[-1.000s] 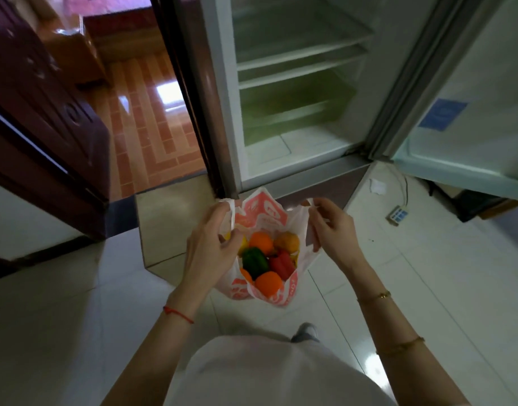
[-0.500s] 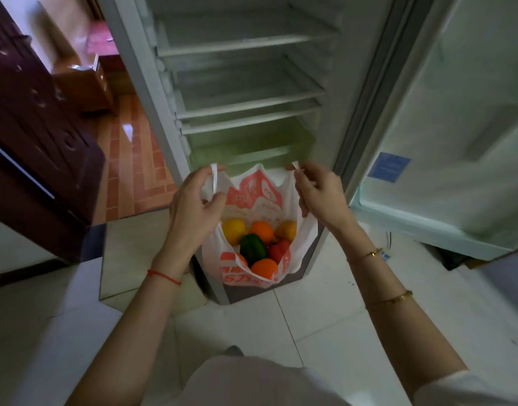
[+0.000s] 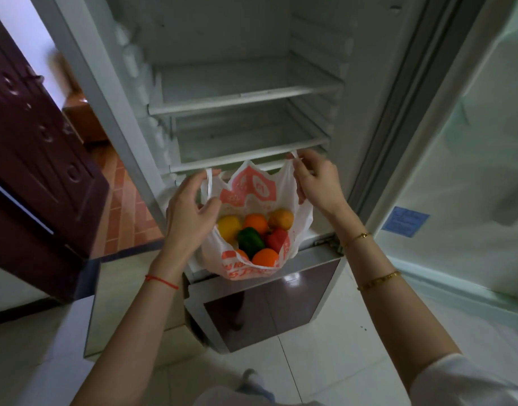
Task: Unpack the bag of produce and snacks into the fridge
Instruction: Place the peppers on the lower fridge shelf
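A white plastic bag (image 3: 246, 194) with red print hangs open in front of the fridge (image 3: 240, 92), level with its lowest shelf. My left hand (image 3: 190, 212) pinches the bag's left handle and my right hand (image 3: 316, 180) pinches the right handle, spreading the mouth. Inside lie a green pepper (image 3: 250, 241), a red pepper (image 3: 278, 238), a yellow fruit (image 3: 229, 226) and several oranges (image 3: 265, 257). The fridge shelves are bare.
The fridge door (image 3: 468, 159) stands open to the right, with a blue sticker on it. A closed dark lower fridge door (image 3: 269, 306) sits below the bag. A dark wooden door (image 3: 32, 159) is at the left, with a brick-tiled floor behind it.
Both hands have lifted the bag from near the floor up to the fridge's lower shelf level, and my view has tilted up toward the shelves.
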`<action>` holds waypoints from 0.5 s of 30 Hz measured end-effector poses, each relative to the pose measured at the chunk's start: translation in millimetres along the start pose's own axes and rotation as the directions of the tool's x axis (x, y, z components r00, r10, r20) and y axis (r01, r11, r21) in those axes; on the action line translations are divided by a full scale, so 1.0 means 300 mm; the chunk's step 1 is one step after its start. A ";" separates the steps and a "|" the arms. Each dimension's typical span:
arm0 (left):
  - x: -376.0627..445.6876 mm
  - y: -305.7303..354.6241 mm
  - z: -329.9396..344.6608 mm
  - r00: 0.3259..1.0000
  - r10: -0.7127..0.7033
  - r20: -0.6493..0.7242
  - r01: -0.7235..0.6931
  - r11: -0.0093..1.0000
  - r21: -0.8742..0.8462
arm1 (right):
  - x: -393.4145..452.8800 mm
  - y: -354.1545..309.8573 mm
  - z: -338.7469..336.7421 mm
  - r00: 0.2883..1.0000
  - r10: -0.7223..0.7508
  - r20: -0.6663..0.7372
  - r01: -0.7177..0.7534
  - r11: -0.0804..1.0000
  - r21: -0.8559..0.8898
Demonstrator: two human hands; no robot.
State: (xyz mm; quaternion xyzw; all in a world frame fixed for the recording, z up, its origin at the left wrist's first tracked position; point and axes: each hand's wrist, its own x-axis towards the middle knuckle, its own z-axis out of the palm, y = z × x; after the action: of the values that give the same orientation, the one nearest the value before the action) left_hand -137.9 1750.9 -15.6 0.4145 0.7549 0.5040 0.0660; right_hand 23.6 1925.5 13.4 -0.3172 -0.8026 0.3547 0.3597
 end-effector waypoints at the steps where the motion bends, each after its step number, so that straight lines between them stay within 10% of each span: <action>1: 0.010 -0.017 0.004 1.000 -0.003 0.009 0.003 1.000 -0.002 | 0.018 0.013 0.014 1.000 0.009 0.000 -0.009 1.000 -0.003; 15: -0.030 -0.204 0.015 0.992 0.033 0.123 -0.034 0.999 0.002 | 0.053 0.165 0.135 0.992 0.119 0.030 -0.095 0.903 -0.419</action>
State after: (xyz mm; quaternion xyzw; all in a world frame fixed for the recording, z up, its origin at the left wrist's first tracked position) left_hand -164.1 1738.7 -70.4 0.4577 0.7433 0.4768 0.1031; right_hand -4.9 1950.9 -40.2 -0.4203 -0.8507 0.2034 0.2415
